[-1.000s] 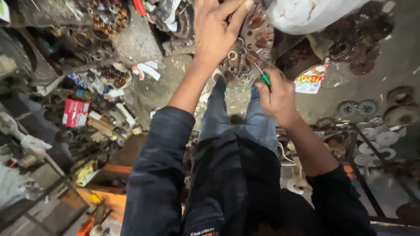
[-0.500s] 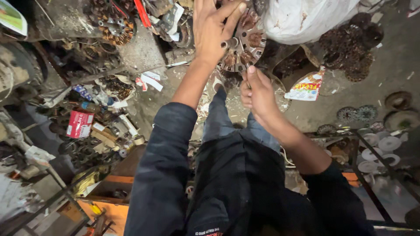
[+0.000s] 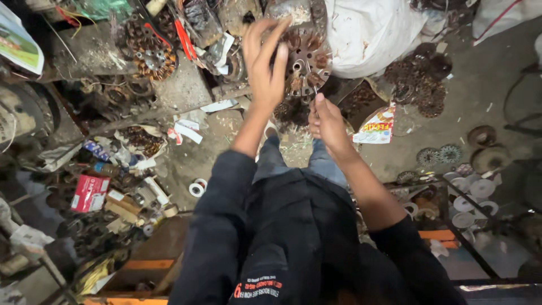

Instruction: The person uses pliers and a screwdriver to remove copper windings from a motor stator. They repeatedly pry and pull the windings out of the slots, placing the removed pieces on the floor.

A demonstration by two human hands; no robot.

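Partly hidden: the round motor stator (image 3: pixel 307 62) with copper windings has its left edge covered by the left hand (image 3: pixel 266 68), and its top is cut off by clutter. The right hand (image 3: pixel 326 121) is seen from the back, fingers curled tight; a thin metal tip (image 3: pixel 314 90) pokes up from the fist, the rest of the tool hidden, kind not discernible.

Counts: one stator in hand; one similar wound stator (image 3: pixel 149 53) upper left on the floor; one white sack (image 3: pixel 370 34) just right of the held stator; one red box (image 3: pixel 89 193) far left; one roll of tape (image 3: pixel 196 187) near the left sleeve.

Left-hand fingers are spread and lie on the stator's face and rim, holding it upright. The right hand sits just below the stator, tool tip reaching its lower edge.
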